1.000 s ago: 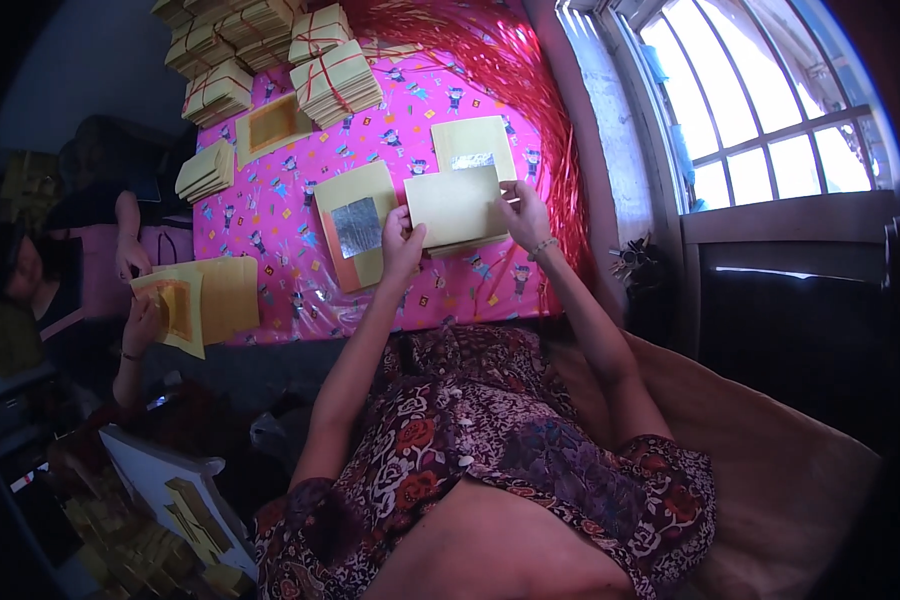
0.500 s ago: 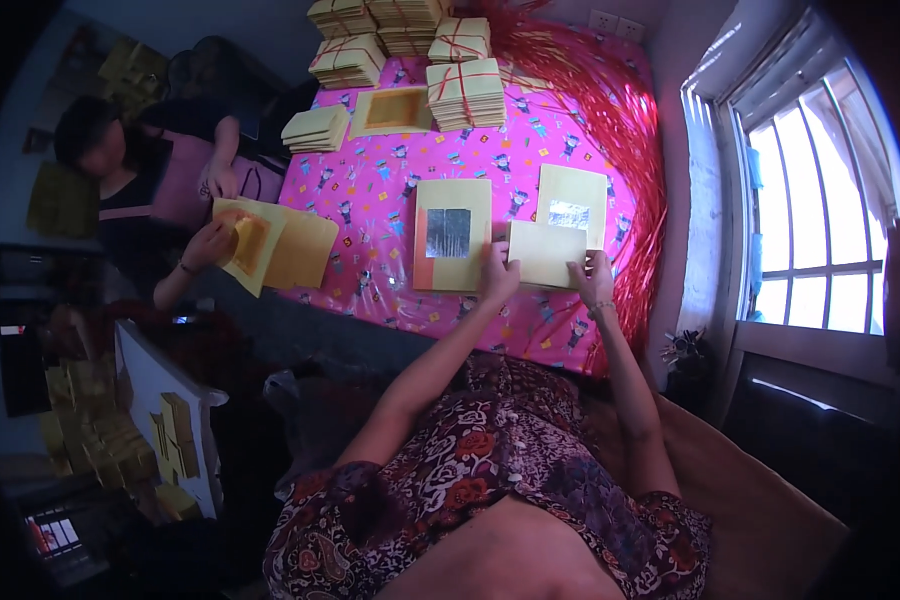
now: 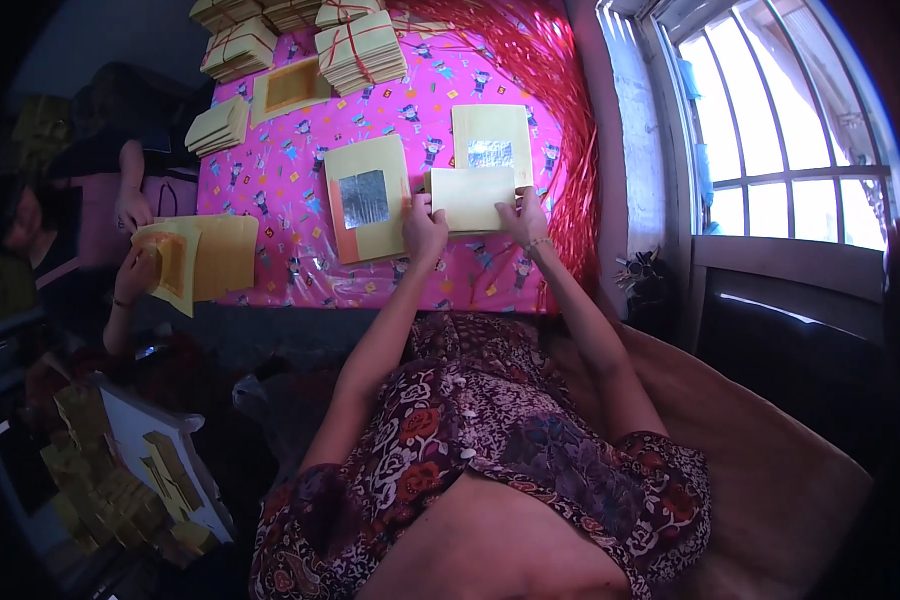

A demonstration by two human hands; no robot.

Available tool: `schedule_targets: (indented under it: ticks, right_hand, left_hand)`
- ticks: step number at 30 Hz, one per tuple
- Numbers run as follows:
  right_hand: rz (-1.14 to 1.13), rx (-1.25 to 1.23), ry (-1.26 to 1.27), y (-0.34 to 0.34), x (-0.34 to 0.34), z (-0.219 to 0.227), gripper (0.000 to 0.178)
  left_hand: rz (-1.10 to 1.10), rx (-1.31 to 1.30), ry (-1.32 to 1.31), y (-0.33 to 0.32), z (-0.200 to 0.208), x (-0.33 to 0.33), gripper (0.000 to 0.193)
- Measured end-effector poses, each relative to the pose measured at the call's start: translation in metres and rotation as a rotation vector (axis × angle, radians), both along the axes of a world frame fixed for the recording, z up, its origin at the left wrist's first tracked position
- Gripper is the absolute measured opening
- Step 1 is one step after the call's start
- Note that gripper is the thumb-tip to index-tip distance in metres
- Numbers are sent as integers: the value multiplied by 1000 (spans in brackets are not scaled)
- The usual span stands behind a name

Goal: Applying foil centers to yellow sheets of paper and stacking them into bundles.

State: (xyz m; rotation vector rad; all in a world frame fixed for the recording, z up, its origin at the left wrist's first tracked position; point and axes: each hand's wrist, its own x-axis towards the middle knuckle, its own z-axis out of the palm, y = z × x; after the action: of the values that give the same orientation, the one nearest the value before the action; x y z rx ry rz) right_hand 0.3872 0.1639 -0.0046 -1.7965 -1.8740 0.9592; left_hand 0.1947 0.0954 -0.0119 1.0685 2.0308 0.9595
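My left hand [image 3: 425, 228] and my right hand [image 3: 526, 217] pinch a pale yellow folded paper pad [image 3: 472, 198] by its two sides, thumbs on the near face. It lies over the near part of a yellow paper stack [image 3: 490, 122] that bears a silver foil square. Beside my left hand rests another yellow paper stack [image 3: 368, 152], with a silver foil square [image 3: 363, 200] and an orange strip along its left side. Both hands are closed on the pad; fingers behind it are hidden.
A pink patterned tablecloth [image 3: 300, 200] covers the table. Red-tied paper bundles [image 3: 362, 52] stand at the far side, and red plastic strands [image 3: 570, 150] spread along the right. At left, a co-worker's hand [image 3: 135, 275] holds a yellow sheet [image 3: 175, 265]. A barred window [image 3: 780, 130] is at right.
The whole view has shifted, so the table and my hands appear farther left and higher. My grip on the folded paper pad looks the same.
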Motion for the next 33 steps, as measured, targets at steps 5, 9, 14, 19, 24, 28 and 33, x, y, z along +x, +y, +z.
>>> schedule_targets:
  ticks: [5,9,14,19,24,28,33]
  right_hand:
    - [3,20,2,1,0,11,47]
    - [39,89,-6,3,-7,22,45]
    - [42,147,-69,3,-16,31,42]
    - [-11,122,-61,2,-6,16,42]
    - [10,116,-76,3,-11,20,44]
    - [-37,79,33,-1,-10,18,44]
    - [-278,240,96,-18,-17,19,52]
  left_hand:
    - [-69,-73,279,-2,22,10,31]
    - [-92,-36,276,-3,18,5,30]
    - [-152,-82,270,1,17,-6,34]
    - [-328,-215,265,32,52,-21,57]
    - [-786,-51,474,63,45,-25,130]
    - [-1040,-261,460,79,38,-20,149]
    - [-1074,-392,444,85,52,-17,141]
